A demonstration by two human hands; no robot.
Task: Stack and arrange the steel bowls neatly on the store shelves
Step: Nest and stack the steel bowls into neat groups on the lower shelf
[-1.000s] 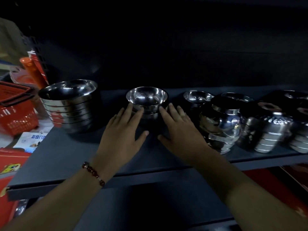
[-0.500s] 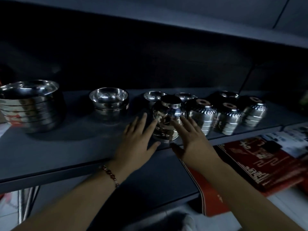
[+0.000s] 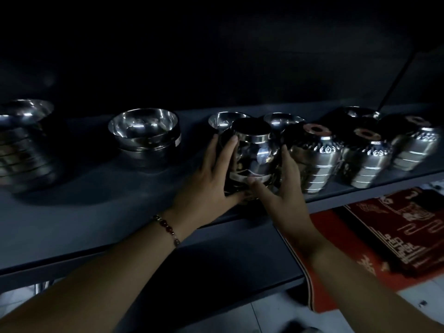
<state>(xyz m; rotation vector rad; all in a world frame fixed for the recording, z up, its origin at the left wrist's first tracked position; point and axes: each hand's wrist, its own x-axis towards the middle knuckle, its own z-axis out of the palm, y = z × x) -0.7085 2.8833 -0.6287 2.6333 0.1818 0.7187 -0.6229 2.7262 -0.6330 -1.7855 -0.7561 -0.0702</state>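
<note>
Bowls (image 3: 251, 155) were shiny silver steel; three stacks (image 3: 312, 162) had embossed rim pattern; shelf (image 3: 96, 212) grey; bracelet (image 3: 167, 229) dark red beads; box (image 3: 394, 231) red.

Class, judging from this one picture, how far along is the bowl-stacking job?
Done: upright stacks on the left look tidy. In hand: both hands, left and right, grip an upside-down stack at the shelf front. Left: placing it beside the inverted stacks on the right.

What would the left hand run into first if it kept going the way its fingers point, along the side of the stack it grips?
Probably the small upright bowl behind the gripped stack of inverted bowls. The left hand points up and back along the stack's left side; depth is hard to judge in this dim view.
</note>
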